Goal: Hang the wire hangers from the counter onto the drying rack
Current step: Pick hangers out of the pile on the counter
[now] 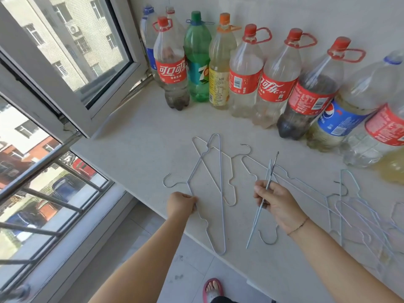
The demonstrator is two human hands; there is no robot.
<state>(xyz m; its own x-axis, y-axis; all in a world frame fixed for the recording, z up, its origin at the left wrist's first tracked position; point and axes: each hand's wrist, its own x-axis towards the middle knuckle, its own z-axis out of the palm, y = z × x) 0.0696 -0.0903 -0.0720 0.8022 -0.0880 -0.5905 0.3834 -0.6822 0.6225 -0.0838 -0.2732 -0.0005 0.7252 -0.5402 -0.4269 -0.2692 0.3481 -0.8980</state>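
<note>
Several thin wire hangers lie spread over the pale counter (140, 136). My left hand (181, 205) grips the shoulder of one grey hanger (222, 189) whose hook points left; the hanger still rests on the counter. My right hand (274, 203) holds another hanger (261, 206) edge-on and lifted, its hook hanging down below my palm. A pale hanger (231, 182) lies between my hands. A tangled pile of hangers (354, 213) covers the counter to the right. The drying rack is not in view.
A row of large plastic bottles (244, 73) stands along the back wall, from the window corner to the right edge. An open window (72, 68) and metal bars (50, 193) are at the left. Tiled floor and my sandalled foot (213, 288) show below the counter edge.
</note>
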